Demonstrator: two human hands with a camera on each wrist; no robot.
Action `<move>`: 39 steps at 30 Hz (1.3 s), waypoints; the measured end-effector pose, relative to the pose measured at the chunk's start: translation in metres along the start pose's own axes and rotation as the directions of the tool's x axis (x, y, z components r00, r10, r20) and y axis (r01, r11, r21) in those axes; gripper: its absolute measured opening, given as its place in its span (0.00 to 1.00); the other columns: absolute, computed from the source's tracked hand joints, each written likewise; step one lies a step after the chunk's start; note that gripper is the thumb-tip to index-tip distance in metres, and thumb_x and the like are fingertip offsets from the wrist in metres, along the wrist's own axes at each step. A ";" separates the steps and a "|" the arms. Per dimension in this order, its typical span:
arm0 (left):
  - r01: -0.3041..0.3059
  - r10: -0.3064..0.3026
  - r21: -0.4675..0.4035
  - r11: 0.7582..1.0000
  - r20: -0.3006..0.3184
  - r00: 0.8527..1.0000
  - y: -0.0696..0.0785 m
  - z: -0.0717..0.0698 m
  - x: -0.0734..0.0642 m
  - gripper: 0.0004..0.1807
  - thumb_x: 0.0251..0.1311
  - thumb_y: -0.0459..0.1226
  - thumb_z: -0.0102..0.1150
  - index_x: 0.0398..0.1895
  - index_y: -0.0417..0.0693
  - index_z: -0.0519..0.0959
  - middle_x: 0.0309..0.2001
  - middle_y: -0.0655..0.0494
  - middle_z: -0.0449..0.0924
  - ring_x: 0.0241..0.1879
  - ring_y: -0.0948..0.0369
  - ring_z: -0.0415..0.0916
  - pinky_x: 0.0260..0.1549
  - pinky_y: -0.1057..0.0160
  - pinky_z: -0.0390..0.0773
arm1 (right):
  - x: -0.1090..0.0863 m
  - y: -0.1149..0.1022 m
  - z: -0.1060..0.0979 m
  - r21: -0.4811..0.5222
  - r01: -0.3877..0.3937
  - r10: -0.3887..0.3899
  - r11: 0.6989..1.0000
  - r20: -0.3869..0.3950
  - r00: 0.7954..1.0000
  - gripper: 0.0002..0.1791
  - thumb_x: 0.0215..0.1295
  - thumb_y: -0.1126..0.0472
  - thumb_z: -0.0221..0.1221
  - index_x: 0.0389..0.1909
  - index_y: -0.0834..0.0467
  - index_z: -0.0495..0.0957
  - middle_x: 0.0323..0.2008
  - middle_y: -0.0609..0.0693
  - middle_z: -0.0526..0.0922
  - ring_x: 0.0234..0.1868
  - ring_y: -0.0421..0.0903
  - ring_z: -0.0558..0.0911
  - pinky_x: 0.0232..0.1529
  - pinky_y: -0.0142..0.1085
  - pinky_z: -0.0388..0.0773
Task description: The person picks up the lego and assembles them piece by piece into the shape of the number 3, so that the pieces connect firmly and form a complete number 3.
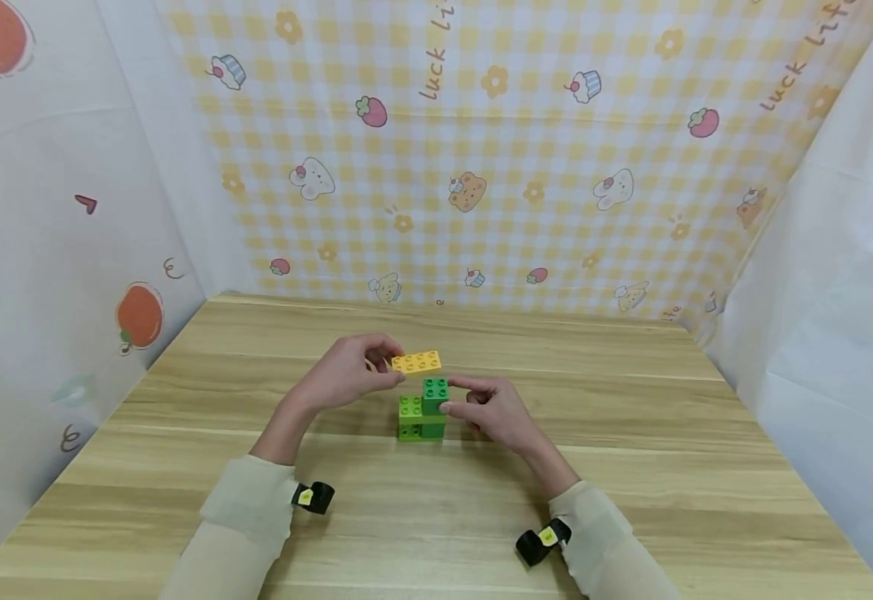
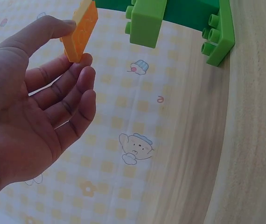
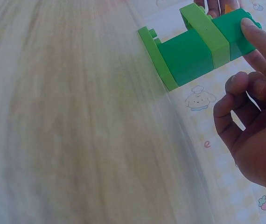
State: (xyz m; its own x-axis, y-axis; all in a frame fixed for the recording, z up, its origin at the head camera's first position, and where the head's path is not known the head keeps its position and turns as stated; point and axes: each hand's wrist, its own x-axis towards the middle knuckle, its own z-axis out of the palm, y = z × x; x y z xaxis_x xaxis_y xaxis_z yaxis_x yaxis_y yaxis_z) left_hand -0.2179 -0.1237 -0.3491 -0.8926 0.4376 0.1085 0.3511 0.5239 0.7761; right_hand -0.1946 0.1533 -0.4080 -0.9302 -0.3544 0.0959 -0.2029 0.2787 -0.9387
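Observation:
Between its thumb and fingers my left hand [image 1: 349, 371] pinches a flat yellow building brick [image 1: 417, 362], which is held up in the air behind and above a small stack. The stack alternates light green plates [image 3: 157, 58] and dark green bricks [image 3: 186, 57], with a light green plate lowest on the table. Its topmost dark green brick [image 1: 435, 397] is pinched at the right side by the thumb and index finger of my right hand [image 1: 499, 412]. In the left wrist view the yellow brick [image 2: 80, 32] is apart from the stack, its studs facing the stack's side.
The stack stands on a wood-grain table [image 1: 421, 525]. A yellow checked cloth [image 1: 421, 150] hangs behind the table, and white cloth [image 1: 819, 275] hangs at the sides. Each wrist wears a black strap-on camera.

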 end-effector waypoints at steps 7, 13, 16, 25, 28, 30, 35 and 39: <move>-0.033 0.033 -0.012 0.999 0.022 0.999 0.005 -0.002 -0.003 0.16 0.65 0.40 0.72 0.53 0.45 0.84 0.42 0.52 0.85 0.40 0.58 0.80 0.41 0.57 0.80 | 0.001 0.001 -0.001 0.000 -0.010 0.010 1.000 0.002 1.000 0.23 0.68 0.54 0.71 0.63 0.52 0.85 0.13 0.46 0.71 0.15 0.41 0.68 0.17 0.32 0.61; -0.068 0.069 -0.015 0.998 0.047 0.997 0.007 -0.003 -0.004 0.15 0.64 0.39 0.72 0.50 0.44 0.84 0.41 0.52 0.84 0.40 0.58 0.79 0.45 0.57 0.80 | 0.001 0.001 -0.001 0.005 -0.015 0.015 1.000 0.008 1.000 0.24 0.68 0.53 0.71 0.64 0.52 0.85 0.14 0.47 0.72 0.15 0.41 0.68 0.17 0.32 0.62; -0.070 0.071 -0.023 0.997 0.065 0.995 0.009 -0.004 -0.005 0.14 0.64 0.38 0.72 0.50 0.45 0.84 0.40 0.53 0.84 0.40 0.58 0.79 0.44 0.56 0.80 | 0.001 0.001 -0.001 0.004 -0.017 0.017 1.000 0.008 1.000 0.24 0.68 0.54 0.71 0.64 0.52 0.84 0.14 0.47 0.72 0.15 0.41 0.68 0.17 0.32 0.62; -0.053 0.058 -0.044 0.998 0.120 0.991 0.009 -0.003 -0.005 0.14 0.64 0.38 0.72 0.51 0.45 0.83 0.41 0.52 0.85 0.40 0.58 0.80 0.40 0.57 0.80 | 0.000 -0.001 0.000 0.002 -0.015 0.015 1.000 0.006 1.000 0.26 0.68 0.54 0.71 0.66 0.53 0.83 0.14 0.47 0.71 0.15 0.41 0.68 0.17 0.32 0.61; -0.050 0.056 -0.053 0.997 0.130 0.990 0.010 -0.003 -0.006 0.14 0.64 0.37 0.72 0.50 0.46 0.84 0.41 0.52 0.86 0.40 0.57 0.81 0.40 0.57 0.81 | 0.000 -0.001 0.000 -0.001 -0.016 0.016 1.000 0.003 1.000 0.27 0.68 0.54 0.71 0.66 0.53 0.82 0.14 0.47 0.71 0.15 0.41 0.67 0.17 0.32 0.61; -0.055 0.062 -0.060 0.997 0.138 0.989 0.010 -0.003 -0.006 0.13 0.64 0.37 0.72 0.50 0.45 0.83 0.41 0.52 0.86 0.40 0.57 0.81 0.41 0.57 0.81 | 0.000 -0.001 0.000 0.001 -0.016 0.016 1.000 0.001 1.000 0.27 0.68 0.55 0.71 0.67 0.54 0.82 0.14 0.47 0.72 0.15 0.41 0.68 0.17 0.32 0.61; -0.076 0.085 -0.064 0.995 0.146 0.986 0.010 -0.002 -0.005 0.12 0.63 0.37 0.72 0.48 0.45 0.83 0.39 0.53 0.86 0.39 0.57 0.80 0.41 0.57 0.81 | 0.001 0.000 0.000 0.005 -0.016 0.016 1.000 -0.003 1.000 0.28 0.68 0.55 0.71 0.67 0.56 0.81 0.14 0.47 0.72 0.15 0.41 0.68 0.17 0.32 0.62; -0.088 0.095 -0.055 0.995 0.138 0.986 0.011 -0.001 -0.006 0.10 0.62 0.36 0.72 0.45 0.47 0.84 0.38 0.54 0.85 0.37 0.58 0.80 0.40 0.59 0.81 | 0.001 0.000 0.000 0.006 -0.018 0.018 1.000 -0.005 1.000 0.28 0.67 0.56 0.71 0.67 0.56 0.81 0.14 0.47 0.72 0.15 0.41 0.68 0.18 0.32 0.62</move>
State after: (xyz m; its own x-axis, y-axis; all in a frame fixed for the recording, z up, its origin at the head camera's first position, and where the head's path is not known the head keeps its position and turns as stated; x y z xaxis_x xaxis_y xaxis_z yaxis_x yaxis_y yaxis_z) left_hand -0.2091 -0.1211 -0.3401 -0.8074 0.5824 0.0949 0.4126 0.4422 0.7963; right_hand -0.1952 0.1528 -0.4084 -0.9351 -0.3450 0.0810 -0.1846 0.2792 -0.9423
